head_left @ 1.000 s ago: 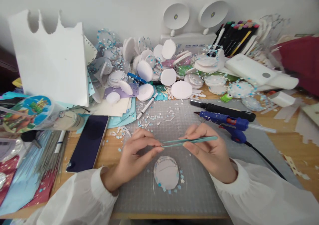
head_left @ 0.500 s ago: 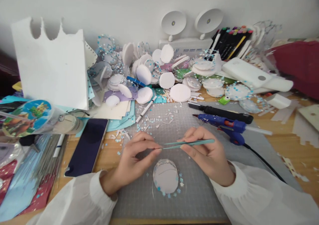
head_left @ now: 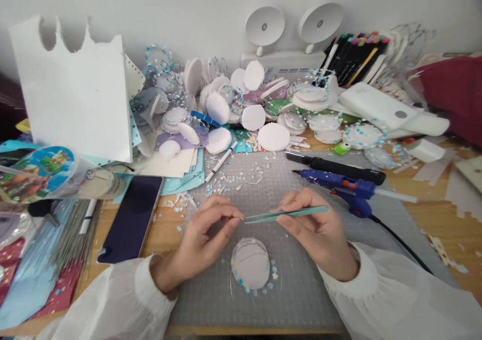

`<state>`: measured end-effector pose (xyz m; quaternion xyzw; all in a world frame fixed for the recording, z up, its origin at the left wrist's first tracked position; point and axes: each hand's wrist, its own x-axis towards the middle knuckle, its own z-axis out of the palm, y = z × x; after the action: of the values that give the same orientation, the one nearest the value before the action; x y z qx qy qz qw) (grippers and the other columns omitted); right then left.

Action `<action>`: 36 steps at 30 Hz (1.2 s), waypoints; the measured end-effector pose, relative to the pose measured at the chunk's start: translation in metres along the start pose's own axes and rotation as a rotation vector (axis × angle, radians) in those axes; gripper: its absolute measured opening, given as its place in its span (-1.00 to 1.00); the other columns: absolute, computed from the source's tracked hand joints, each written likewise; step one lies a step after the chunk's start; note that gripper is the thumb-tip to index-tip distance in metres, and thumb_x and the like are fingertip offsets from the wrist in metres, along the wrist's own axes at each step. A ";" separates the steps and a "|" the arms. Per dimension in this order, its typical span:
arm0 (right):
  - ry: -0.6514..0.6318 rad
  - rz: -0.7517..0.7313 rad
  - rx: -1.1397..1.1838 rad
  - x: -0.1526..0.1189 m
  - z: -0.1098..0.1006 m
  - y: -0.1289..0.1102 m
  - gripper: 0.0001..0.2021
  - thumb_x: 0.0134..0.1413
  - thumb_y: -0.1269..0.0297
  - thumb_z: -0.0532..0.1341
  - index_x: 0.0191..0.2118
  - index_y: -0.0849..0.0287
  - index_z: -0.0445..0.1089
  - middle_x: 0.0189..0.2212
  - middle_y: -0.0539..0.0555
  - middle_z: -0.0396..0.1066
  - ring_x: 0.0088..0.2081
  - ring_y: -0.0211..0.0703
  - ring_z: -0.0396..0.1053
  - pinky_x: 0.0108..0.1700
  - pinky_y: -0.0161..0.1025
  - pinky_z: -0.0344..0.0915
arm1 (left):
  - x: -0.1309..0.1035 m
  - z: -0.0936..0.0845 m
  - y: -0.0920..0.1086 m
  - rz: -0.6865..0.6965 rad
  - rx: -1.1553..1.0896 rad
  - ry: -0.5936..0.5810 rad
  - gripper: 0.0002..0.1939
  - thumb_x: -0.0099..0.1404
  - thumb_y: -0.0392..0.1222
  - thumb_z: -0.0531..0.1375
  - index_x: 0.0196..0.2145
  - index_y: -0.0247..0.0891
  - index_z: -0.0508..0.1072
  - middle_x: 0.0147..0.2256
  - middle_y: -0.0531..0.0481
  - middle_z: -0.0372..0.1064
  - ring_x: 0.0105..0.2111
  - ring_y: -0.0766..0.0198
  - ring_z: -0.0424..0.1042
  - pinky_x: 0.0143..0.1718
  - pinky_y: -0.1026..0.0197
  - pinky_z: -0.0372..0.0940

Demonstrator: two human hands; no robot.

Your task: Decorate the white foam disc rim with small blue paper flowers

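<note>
Green tweezers (head_left: pixel 297 213) are held in my right hand (head_left: pixel 314 229), their slightly parted tips pointing left. Thumb and forefinger of my left hand (head_left: pixel 211 229) are pinched near those tips, on something too small to make out. Below and between the hands, a round white disc (head_left: pixel 251 264) lies on the grey cutting mat (head_left: pixel 301 300). Blue and white star-shaped bits run around the disc's edge, and a thin clear strand curves beside it.
A blue glue gun (head_left: pixel 339 183) and a black cutter (head_left: pixel 335 169) lie at the right. White discs (head_left: pixel 274 137) are heaped along the back. A phone (head_left: pixel 131 219), a cup (head_left: pixel 52 172) and thin wires (head_left: pixel 77 234) are at the left. Paper scraps dot the mat.
The tweezer tips and the left fingertips have come slightly apart, and the tweezers have shifted a little to the right. The camera view has moved slightly.
</note>
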<state>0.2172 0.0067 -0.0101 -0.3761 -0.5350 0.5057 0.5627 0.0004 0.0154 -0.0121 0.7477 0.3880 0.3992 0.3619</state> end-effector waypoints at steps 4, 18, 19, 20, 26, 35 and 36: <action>0.001 0.011 0.013 -0.001 0.000 0.000 -0.90 0.07 0.44 0.29 -0.33 0.08 0.40 -0.42 -0.03 0.32 -0.32 -0.30 0.42 -0.26 -0.35 0.42 | 0.001 0.001 0.000 -0.001 0.011 0.000 -0.90 0.32 -0.37 0.15 -0.27 -0.25 0.47 -0.35 -0.04 0.39 -0.30 0.27 0.37 -0.27 0.23 0.29; 0.037 0.001 -0.049 0.002 0.001 -0.004 -0.92 0.04 0.37 0.32 -0.39 0.11 0.39 -0.46 -0.01 0.31 -0.40 -0.27 0.38 -0.40 -0.35 0.40 | 0.001 0.001 -0.002 0.036 0.031 -0.040 -0.91 0.31 -0.35 0.17 -0.28 -0.26 0.48 -0.38 -0.03 0.39 -0.33 0.27 0.38 -0.26 0.20 0.28; 0.033 0.008 -0.050 0.001 0.001 -0.004 -0.92 0.04 0.37 0.32 -0.39 0.11 0.40 -0.46 -0.01 0.31 -0.40 -0.27 0.38 -0.39 -0.35 0.40 | 0.002 0.001 -0.002 0.036 0.032 -0.044 -0.91 0.31 -0.35 0.17 -0.28 -0.26 0.48 -0.38 -0.02 0.39 -0.33 0.27 0.38 -0.26 0.21 0.28; 0.029 0.015 -0.054 0.001 0.001 -0.004 -0.92 0.04 0.37 0.31 -0.39 0.11 0.40 -0.46 -0.01 0.32 -0.40 -0.27 0.39 -0.39 -0.34 0.39 | 0.002 0.001 -0.002 0.034 0.033 -0.046 -0.92 0.31 -0.35 0.18 -0.29 -0.26 0.48 -0.38 -0.02 0.39 -0.33 0.27 0.38 -0.26 0.21 0.28; 0.049 0.086 0.005 0.002 -0.003 0.002 -0.89 0.01 0.32 0.34 -0.41 0.11 0.38 -0.48 -0.03 0.32 -0.46 -0.28 0.34 -0.45 -0.33 0.33 | 0.002 0.001 -0.001 0.025 0.033 -0.058 -0.92 0.31 -0.35 0.19 -0.28 -0.26 0.49 -0.37 -0.01 0.40 -0.32 0.28 0.39 -0.23 0.21 0.26; 0.141 0.042 0.080 0.007 -0.010 0.001 -0.85 -0.02 0.30 0.37 -0.42 0.12 0.36 -0.50 -0.03 0.34 -0.46 -0.29 0.31 -0.46 -0.33 0.28 | 0.001 0.000 0.002 -0.039 -0.024 -0.089 -0.88 0.36 -0.35 0.08 -0.32 -0.27 0.38 -0.38 0.00 0.31 -0.32 0.29 0.30 -0.24 0.23 0.20; 0.144 0.019 0.064 0.006 -0.010 0.000 -0.87 -0.01 0.34 0.36 -0.42 0.12 0.37 -0.49 -0.03 0.35 -0.45 -0.29 0.33 -0.46 -0.34 0.29 | 0.001 -0.001 0.002 -0.053 -0.029 -0.095 -0.85 0.38 -0.34 0.04 -0.36 -0.27 0.33 -0.40 0.01 0.27 -0.34 0.29 0.27 -0.26 0.23 0.18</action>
<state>0.2262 0.0139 -0.0105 -0.3981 -0.4731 0.4996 0.6067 0.0005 0.0155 -0.0098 0.7498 0.3843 0.3592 0.4013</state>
